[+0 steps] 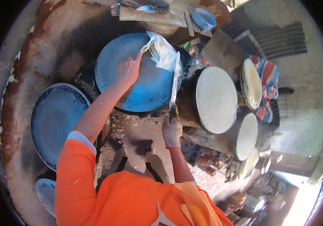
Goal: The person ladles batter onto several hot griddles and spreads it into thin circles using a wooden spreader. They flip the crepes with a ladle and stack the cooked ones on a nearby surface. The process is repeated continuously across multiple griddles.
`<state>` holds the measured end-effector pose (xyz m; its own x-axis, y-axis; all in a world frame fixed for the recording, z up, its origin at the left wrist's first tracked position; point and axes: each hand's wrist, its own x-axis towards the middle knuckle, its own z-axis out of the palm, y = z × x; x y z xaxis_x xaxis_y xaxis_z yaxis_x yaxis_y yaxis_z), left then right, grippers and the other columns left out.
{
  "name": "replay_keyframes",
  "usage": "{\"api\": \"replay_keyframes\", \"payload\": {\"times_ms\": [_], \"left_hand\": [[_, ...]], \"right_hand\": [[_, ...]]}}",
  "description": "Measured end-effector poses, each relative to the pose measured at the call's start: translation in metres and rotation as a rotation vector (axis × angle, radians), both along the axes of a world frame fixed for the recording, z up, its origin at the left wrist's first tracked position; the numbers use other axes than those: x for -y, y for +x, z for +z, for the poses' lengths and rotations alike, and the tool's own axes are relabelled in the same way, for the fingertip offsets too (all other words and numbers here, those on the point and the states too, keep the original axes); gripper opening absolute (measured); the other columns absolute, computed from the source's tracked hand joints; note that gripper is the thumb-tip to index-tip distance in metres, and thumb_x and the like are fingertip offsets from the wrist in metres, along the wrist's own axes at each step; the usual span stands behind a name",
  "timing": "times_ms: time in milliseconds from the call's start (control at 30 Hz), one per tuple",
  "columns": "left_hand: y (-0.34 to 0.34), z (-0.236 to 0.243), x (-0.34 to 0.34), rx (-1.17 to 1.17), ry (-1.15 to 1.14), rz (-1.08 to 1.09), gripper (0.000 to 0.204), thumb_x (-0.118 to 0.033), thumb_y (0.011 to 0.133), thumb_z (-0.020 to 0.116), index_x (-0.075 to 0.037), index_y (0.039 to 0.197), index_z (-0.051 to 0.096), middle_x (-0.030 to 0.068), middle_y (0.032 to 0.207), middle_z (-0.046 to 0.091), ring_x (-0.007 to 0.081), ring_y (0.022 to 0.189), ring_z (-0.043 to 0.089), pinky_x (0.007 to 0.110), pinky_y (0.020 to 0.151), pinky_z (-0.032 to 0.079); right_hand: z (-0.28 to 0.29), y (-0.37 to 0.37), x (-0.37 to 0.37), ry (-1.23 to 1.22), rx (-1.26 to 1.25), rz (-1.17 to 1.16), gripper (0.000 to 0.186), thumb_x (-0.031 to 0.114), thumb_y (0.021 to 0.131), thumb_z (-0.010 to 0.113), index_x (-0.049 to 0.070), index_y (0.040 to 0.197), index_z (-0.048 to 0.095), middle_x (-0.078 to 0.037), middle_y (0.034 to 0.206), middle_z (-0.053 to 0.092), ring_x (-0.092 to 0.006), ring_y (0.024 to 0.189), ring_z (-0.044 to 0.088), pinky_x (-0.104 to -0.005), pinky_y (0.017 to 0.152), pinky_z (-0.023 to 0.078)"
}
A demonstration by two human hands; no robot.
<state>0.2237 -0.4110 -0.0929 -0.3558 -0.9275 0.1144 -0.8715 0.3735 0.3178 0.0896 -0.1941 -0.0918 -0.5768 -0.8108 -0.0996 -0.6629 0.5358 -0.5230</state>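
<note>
My bare left hand [128,70] is over a large round griddle [131,98], its fingers closed on a thin tool with white paste on its far end. My right hand [172,130], in a pale knit work glove with dark fingertips, grips a long, paste-coated flat stick [175,83]. The stick points away from me across the griddle's right side. Between the two tools, stringy white batter [164,52] hangs and spreads at the griddle's far right edge. Most of the griddle's surface is bare, with a whitish film. The thin tool's kind cannot be made out.
Another round griddle [60,124] stands at left, with a smaller pan [46,194] nearer me. On the right are a batter-covered round plate [217,100] and a smaller pale one [247,136]. Stacked flatbreads [252,84] lie by a striped cloth [268,75]. A blue pot [203,19] sits at the back.
</note>
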Motion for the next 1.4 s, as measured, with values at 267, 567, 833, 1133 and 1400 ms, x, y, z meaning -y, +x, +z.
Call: {"api": "replay_keyframes", "payload": {"times_ms": [267,567,833,1133,1400], "left_hand": [[0.081,-0.005,-0.009,0.019,-0.065,0.301,0.052,-0.007,0.083,0.043,-0.015,0.133,0.033,0.0173,0.088,0.058,0.0315,0.069,0.062,0.040,0.060,0.050],[0.050,0.048,-0.122,-0.159,0.166,0.523,0.055,-0.006,0.083,0.038,-0.014,0.135,0.024,0.0224,0.075,0.058,0.0373,0.071,0.059,0.048,0.062,0.046],[0.001,0.004,-0.065,-0.190,0.131,0.483,0.053,-0.008,0.083,0.042,-0.014,0.134,0.029,0.0203,0.086,0.059,0.0348,0.079,0.060,0.044,0.068,0.048],[0.046,0.029,-0.204,-0.305,0.178,0.662,0.048,-0.009,0.085,0.045,-0.010,0.132,0.035,0.0218,0.090,0.059,0.0349,0.077,0.060,0.040,0.066,0.048],[0.044,0.014,-0.073,-0.536,-0.032,0.537,0.040,-0.013,0.086,0.045,-0.008,0.125,0.044,0.0260,0.087,0.059,0.0399,0.077,0.058,0.043,0.066,0.046]], "right_hand": [[0.033,0.025,0.104,0.329,-0.160,0.317,0.048,0.033,0.088,0.039,0.020,0.133,0.030,-0.019,0.101,0.060,-0.0354,0.091,0.059,-0.0461,0.075,0.047],[-0.004,-0.048,0.094,0.073,-0.403,0.781,0.046,0.028,0.087,0.041,0.017,0.132,0.036,-0.015,0.111,0.057,-0.0301,0.091,0.060,-0.0414,0.071,0.050],[0.030,-0.052,0.132,0.263,-0.301,0.609,0.047,0.035,0.087,0.043,0.026,0.133,0.034,-0.019,0.100,0.060,-0.0366,0.089,0.058,-0.0456,0.072,0.047],[0.020,-0.028,0.128,0.205,-0.185,1.035,0.046,0.033,0.088,0.042,0.023,0.132,0.035,-0.018,0.092,0.060,-0.0331,0.082,0.060,-0.0445,0.067,0.048],[-0.064,-0.081,0.165,0.096,0.200,1.037,0.042,0.030,0.088,0.045,0.019,0.129,0.041,-0.022,0.095,0.057,-0.0275,0.085,0.060,-0.0339,0.070,0.048]]}}
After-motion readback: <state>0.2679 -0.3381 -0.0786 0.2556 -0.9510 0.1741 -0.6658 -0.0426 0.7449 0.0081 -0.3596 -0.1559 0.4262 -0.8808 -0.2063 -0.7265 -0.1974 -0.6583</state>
